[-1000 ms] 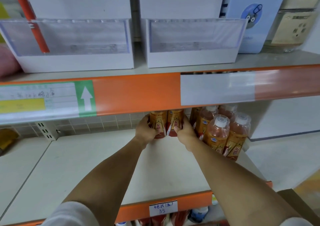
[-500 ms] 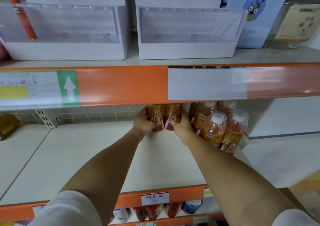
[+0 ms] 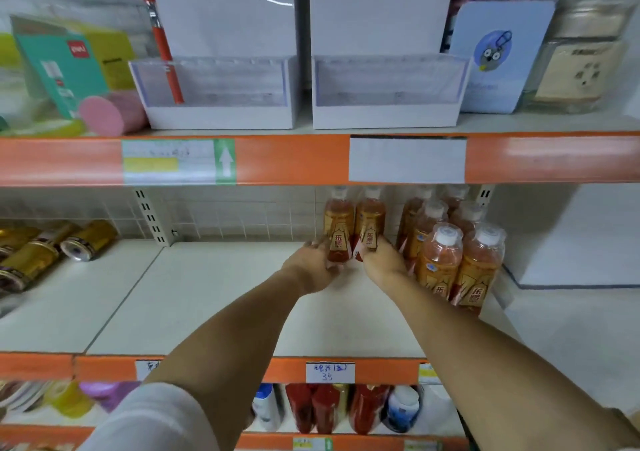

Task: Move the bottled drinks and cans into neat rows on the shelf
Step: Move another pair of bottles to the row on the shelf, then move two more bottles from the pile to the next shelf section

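Head view: my left hand [image 3: 313, 266] and right hand [image 3: 380, 262] each grip a bottle [image 3: 339, 230] at the shelf [image 3: 194, 298] back, beside the tidy bottle rows [image 3: 450, 249]. I judge the toppled cans [image 3: 52, 248] remain.

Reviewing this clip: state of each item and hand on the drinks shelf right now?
Left bottle: upright, held by left hand.
Right bottle: upright, held by right hand.
Bottle group: upright, in rows at right.
Gold cans: lying on their sides at left.
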`<state>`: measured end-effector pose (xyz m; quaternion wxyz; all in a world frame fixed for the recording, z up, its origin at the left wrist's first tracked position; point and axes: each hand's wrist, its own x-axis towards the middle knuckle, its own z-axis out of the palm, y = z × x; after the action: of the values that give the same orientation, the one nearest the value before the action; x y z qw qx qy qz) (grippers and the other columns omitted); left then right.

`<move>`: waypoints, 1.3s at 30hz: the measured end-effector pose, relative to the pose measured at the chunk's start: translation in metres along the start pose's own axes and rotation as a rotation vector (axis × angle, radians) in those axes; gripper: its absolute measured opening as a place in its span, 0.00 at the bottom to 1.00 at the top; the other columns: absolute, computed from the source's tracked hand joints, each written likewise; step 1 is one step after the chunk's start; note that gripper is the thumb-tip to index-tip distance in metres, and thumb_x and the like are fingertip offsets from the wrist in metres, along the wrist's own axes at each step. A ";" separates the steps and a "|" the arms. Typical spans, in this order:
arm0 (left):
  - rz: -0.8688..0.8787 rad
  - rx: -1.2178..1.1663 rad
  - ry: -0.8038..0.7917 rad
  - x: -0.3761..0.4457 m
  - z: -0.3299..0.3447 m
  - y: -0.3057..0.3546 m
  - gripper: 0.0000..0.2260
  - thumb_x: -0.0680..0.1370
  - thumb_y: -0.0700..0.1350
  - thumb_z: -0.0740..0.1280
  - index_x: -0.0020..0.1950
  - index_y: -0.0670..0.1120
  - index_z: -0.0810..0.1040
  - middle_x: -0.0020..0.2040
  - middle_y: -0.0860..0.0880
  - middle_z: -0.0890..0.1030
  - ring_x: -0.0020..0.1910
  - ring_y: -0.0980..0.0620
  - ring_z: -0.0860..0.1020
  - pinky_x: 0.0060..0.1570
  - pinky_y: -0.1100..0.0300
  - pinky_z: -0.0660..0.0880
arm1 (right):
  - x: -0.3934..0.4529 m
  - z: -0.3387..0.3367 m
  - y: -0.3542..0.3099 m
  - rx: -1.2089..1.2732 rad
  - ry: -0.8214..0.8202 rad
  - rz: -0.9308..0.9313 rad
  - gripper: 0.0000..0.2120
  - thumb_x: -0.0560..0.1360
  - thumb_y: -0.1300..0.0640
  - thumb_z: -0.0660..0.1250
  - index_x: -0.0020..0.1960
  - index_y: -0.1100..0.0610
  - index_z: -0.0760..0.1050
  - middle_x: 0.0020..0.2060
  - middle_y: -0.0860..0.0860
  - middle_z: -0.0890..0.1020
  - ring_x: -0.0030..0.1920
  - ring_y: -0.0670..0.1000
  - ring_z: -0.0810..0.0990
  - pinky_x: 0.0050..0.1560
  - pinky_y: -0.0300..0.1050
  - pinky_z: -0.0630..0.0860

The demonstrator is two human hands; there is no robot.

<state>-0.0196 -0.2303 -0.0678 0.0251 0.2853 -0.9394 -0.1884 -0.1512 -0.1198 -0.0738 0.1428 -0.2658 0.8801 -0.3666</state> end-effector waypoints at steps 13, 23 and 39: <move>-0.059 0.182 0.038 -0.099 -0.081 -0.063 0.38 0.81 0.68 0.51 0.83 0.44 0.52 0.83 0.45 0.55 0.82 0.46 0.52 0.78 0.48 0.54 | -0.064 -0.015 -0.057 -0.586 -0.205 -0.317 0.34 0.81 0.37 0.54 0.79 0.56 0.58 0.77 0.56 0.63 0.75 0.59 0.63 0.73 0.56 0.64; -0.310 0.167 0.150 -0.228 -0.145 -0.180 0.38 0.81 0.69 0.51 0.83 0.45 0.54 0.83 0.47 0.56 0.82 0.48 0.53 0.78 0.51 0.52 | -0.104 0.045 -0.140 -0.665 -0.301 -0.540 0.39 0.80 0.34 0.53 0.79 0.61 0.55 0.79 0.59 0.58 0.79 0.58 0.57 0.76 0.51 0.59; -0.648 0.197 0.268 -0.445 -0.207 -0.281 0.41 0.78 0.71 0.54 0.82 0.45 0.55 0.82 0.46 0.58 0.81 0.45 0.57 0.78 0.49 0.57 | -0.212 0.149 -0.263 -0.629 -0.395 -0.847 0.37 0.81 0.36 0.54 0.80 0.59 0.54 0.79 0.56 0.59 0.78 0.56 0.61 0.75 0.52 0.63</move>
<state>0.5326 -0.2731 0.0475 0.0592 0.5913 -0.8023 -0.0562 0.1844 -0.2386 0.0251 0.0591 -0.6894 0.7199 -0.0550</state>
